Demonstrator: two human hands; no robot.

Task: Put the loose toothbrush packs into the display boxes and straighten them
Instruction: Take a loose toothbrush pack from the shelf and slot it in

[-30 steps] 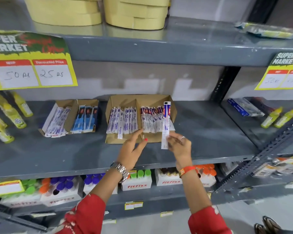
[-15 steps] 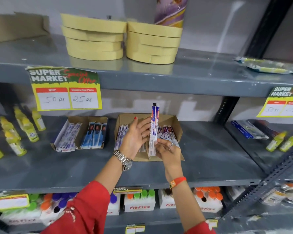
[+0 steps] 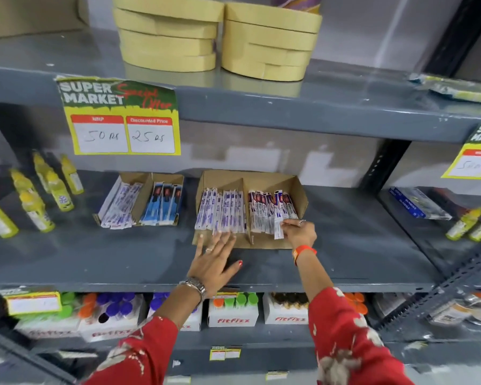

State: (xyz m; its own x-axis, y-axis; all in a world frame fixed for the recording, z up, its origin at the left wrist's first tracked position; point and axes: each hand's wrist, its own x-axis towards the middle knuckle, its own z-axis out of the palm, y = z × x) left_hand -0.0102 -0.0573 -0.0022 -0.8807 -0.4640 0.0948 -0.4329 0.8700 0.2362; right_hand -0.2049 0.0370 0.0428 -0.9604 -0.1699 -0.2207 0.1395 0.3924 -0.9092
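Note:
A brown cardboard display box [image 3: 300,190] with two compartments stands on the grey middle shelf [image 3: 358,245]. White-and-purple toothbrush packs [image 3: 222,212] fill its left compartment, red-and-blue packs [image 3: 264,212] its right. My right hand [image 3: 299,232] pinches the lower end of one toothbrush pack [image 3: 278,215], which lies in the right compartment and sticks out a little at the front. My left hand [image 3: 214,259] is flat with fingers spread, fingertips touching the lower ends of the left compartment's packs. A second display box [image 3: 147,182] with packs sits further left.
Yellow bottles [image 3: 39,195] stand at the shelf's left, and more [image 3: 467,223] with a blue pack [image 3: 417,201] to the right. Stacked round yellow boxes [image 3: 217,34] sit on the shelf above, a price sign [image 3: 120,118] on its edge. Fitfizz boxes [image 3: 233,315] fill the shelf below.
The pack held upright in front of the box has been laid down into the right compartment. My left hand dropped from the box to the front of the left compartment.

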